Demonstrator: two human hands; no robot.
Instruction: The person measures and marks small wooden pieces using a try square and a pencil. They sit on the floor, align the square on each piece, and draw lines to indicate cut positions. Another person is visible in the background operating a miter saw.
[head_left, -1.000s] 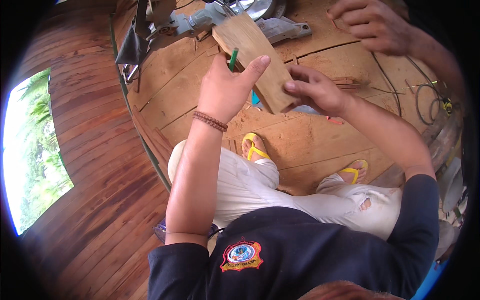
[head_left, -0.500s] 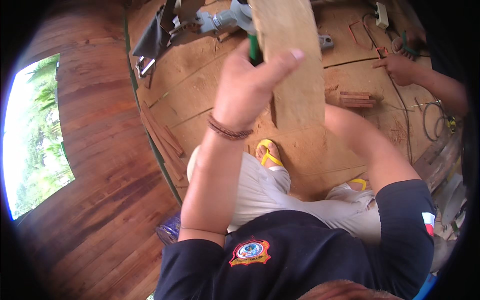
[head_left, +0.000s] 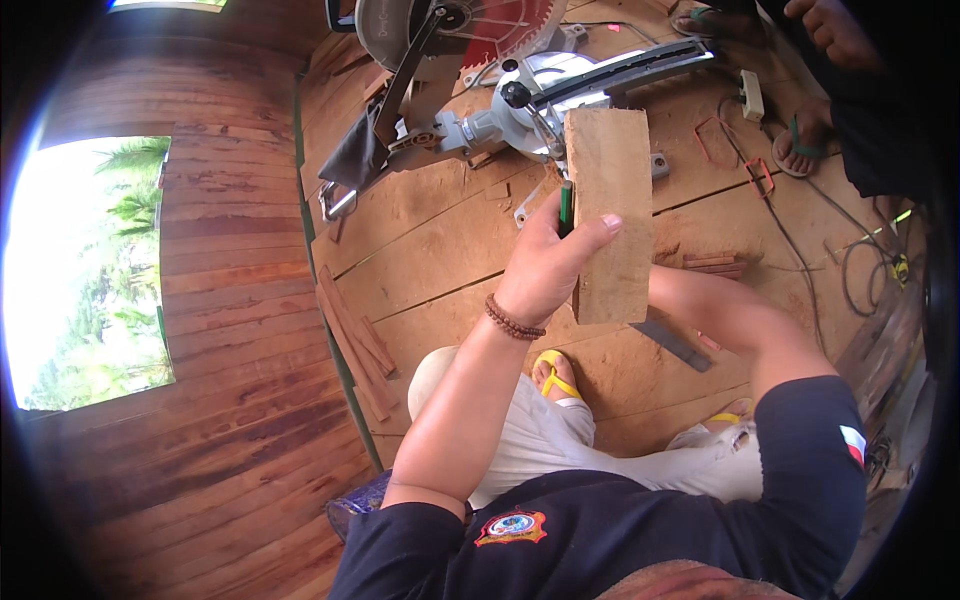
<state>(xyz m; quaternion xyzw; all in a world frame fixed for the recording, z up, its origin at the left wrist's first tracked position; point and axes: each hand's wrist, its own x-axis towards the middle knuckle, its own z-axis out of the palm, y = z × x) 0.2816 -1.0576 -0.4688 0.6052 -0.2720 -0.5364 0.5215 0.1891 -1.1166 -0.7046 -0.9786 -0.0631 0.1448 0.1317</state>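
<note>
My left hand (head_left: 550,255) grips the left edge of a pale, thick wooden block (head_left: 615,215), thumb lying across its upper face. A narrow green object (head_left: 566,208) shows upright between that hand and the block; its kind is unclear. From the right my forearm (head_left: 715,300) reaches behind the block, which hides my right hand (head_left: 655,285) almost wholly, fingers included. A dark flat strip (head_left: 672,345) juts out below the block's lower right corner; whether a hand holds it or it lies on the floor I cannot tell.
Beyond the block stands a mitre saw (head_left: 540,100) with a red blade. Thin wood strips (head_left: 350,345) lie by the left wall, more (head_left: 712,264) at right. Cables, a white power strip (head_left: 751,96) and a tape measure (head_left: 899,268) are at right, near another person's foot (head_left: 800,145).
The view has shifted, bringing the saw and its blade into sight. The block now appears lower and whole. The other person's pointing hand has drawn back to the upper right.
</note>
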